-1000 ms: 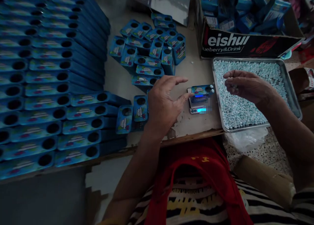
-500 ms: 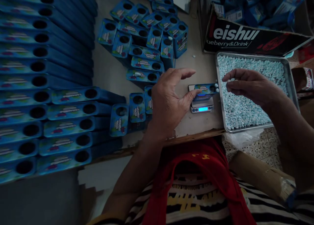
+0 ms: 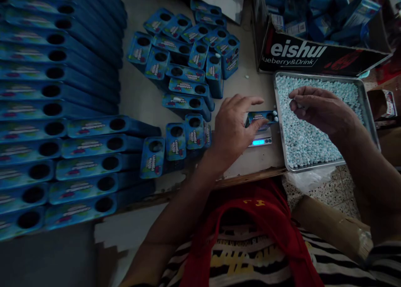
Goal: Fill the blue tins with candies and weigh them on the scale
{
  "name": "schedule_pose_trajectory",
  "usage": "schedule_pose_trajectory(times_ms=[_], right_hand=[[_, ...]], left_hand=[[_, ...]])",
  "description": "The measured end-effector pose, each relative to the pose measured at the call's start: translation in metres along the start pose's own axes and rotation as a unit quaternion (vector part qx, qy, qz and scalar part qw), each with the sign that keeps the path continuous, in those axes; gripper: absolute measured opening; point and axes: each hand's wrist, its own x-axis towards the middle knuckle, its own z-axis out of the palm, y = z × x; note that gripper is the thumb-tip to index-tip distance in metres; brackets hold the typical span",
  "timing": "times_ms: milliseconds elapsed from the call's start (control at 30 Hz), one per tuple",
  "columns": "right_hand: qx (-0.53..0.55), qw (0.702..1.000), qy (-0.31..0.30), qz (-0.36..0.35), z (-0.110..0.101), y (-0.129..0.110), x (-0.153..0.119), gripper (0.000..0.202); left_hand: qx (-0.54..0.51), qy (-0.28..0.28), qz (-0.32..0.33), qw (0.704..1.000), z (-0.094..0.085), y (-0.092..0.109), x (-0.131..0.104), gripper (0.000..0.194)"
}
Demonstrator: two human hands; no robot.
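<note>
A blue tin (image 3: pixel 261 116) lies on a small digital scale (image 3: pixel 262 141) with a lit blue display. Beside it, my left hand (image 3: pixel 230 126) has its thumb across the tin and its index finger stretched out apart from the thumb, with no closed grip visible. A few pale candies (image 3: pixel 275 115) sit at the tin's right end. My right hand (image 3: pixel 322 107) is held over a metal tray (image 3: pixel 282 147) full of small pale blue and white candies (image 3: pixel 316 143). Its fingers are pinched together; what is between them is too small to make out.
Rows of blue tins (image 3: pixel 90 147) with round dark openings fill the left. Loosely grouped tins (image 3: pixel 186 74) stand in the middle of the table. Behind the tray, a black carton (image 3: pixel 294 55) holds more blue packs. The table's wooden front edge (image 3: pixel 253 174) runs near my body.
My left hand has moved right, closer to the tin on the scale, and now covers part of the scale. My right hand has shifted slightly right over the tray, still pinched.
</note>
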Motion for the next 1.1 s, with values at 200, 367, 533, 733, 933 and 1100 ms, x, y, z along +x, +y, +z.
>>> schedule_pose_trajectory(times_ms=[200, 367, 533, 733, 933, 1100], right_hand=[[-0.155, 0.979, 0.093, -0.097, -0.038, 0.034, -0.003, 0.023], [-0.232, 0.943, 0.131, -0.199, -0.001, 0.062, -0.011, 0.028], [-0.204, 0.947, 0.131, -0.209, 0.033, 0.081, -0.010, 0.031], [-0.012, 0.976, 0.107, -0.188, 0.012, 0.114, -0.012, 0.044], [-0.157, 0.945, 0.203, -0.202, -0.026, 0.135, -0.021, 0.039], [-0.060, 0.951, 0.229, -0.201, -0.040, 0.128, -0.031, 0.042]], left_hand=[[-0.015, -0.039, -0.012, 0.999, 0.011, -0.014, 0.005, 0.066], [-0.143, -0.023, -0.146, 0.979, 0.038, -0.043, -0.016, 0.059], [-0.099, -0.003, -0.101, 0.990, 0.048, -0.024, -0.010, 0.037], [0.087, -0.080, 0.096, 0.988, 0.035, 0.023, 0.014, 0.039], [0.059, -0.083, 0.103, 0.989, 0.046, 0.020, 0.021, 0.036], [0.030, -0.033, 0.187, 0.981, 0.060, 0.018, 0.026, 0.028]])
